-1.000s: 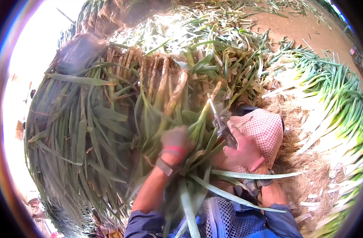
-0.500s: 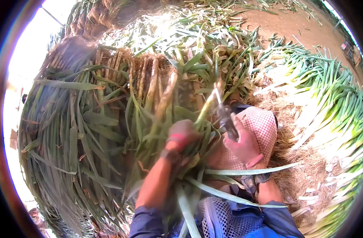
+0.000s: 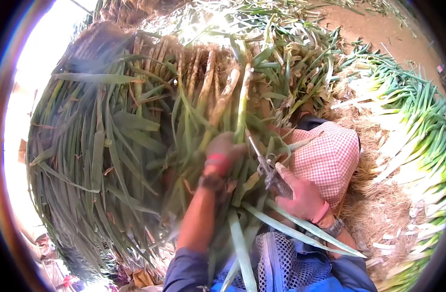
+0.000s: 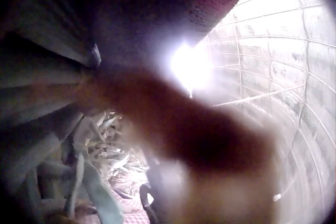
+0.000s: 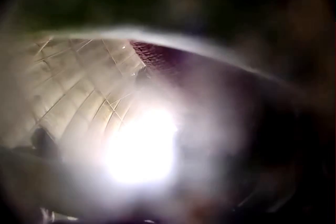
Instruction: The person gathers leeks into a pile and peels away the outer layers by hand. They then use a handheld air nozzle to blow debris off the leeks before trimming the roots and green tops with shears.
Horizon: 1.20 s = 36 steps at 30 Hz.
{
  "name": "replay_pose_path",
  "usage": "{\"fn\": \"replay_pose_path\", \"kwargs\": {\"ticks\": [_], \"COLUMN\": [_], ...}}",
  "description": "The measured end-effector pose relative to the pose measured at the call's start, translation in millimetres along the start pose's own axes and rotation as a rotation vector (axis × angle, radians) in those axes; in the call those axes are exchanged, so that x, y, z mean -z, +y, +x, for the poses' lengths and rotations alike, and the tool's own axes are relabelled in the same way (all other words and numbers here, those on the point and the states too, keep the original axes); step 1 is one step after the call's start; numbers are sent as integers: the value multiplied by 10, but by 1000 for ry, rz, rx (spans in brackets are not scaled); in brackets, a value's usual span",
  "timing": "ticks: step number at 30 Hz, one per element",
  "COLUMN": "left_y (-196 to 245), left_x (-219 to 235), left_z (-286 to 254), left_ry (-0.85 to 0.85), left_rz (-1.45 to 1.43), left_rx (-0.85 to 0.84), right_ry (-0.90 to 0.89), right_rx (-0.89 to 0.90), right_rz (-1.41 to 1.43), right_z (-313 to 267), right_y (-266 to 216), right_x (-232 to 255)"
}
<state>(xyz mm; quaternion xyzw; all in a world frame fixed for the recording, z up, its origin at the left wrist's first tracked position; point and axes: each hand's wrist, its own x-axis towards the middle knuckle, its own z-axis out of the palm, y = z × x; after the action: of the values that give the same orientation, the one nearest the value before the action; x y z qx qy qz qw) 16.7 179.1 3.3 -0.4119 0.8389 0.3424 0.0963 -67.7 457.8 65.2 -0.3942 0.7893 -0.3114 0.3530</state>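
In the head view my gloved left hand (image 3: 223,152) grips a long green onion (image 3: 243,100) by its leafy part, the pale root end pointing up. My right hand (image 3: 303,195) holds a metal tool with a thin nozzle-like tip (image 3: 260,155), fingers curled round its dark body and the index finger stretched along it. The tool's tip is just right of the onion stalk and lower than its root end. In the left wrist view, leaves (image 4: 100,190) show at lower left and the hand is dark and blurred. The right wrist view is mostly glare.
A big heap of untrimmed onions (image 3: 101,131) lies at left. Loose leaf waste (image 3: 301,53) is at the back. Paler onions (image 3: 403,131) lie in a row at right beside dry root scraps (image 3: 369,194). A checked cloth (image 3: 325,155) covers the leg.
The onion now stands more upright and farther from the tool, whose tip is lower than before. My right hand has shifted downward. The camera view has also shifted slightly.
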Motion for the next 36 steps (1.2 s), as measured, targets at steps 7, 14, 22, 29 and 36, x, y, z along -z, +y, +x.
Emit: {"fn": "replay_pose_path", "kwargs": {"ticks": [7,14,22,29,36], "left_y": [-32,-3,15,30,110], "left_x": [-24,-22,-32,-35,-35], "left_z": [1,2,9,-7,-87], "left_ry": [31,-1,-7,-21,35], "left_rz": [74,104,144,143,185], "left_rx": [-15,-9,6,7,-2], "right_ry": [0,63,113,118,-82], "right_rx": [-25,-44,-103,-16,-3], "right_rz": [-78,-85,-158,-203,-122], "right_z": [265,875,1707,1972,890], "right_y": [-46,79,145,296,-34], "right_x": [-74,44,293,327,97]}}
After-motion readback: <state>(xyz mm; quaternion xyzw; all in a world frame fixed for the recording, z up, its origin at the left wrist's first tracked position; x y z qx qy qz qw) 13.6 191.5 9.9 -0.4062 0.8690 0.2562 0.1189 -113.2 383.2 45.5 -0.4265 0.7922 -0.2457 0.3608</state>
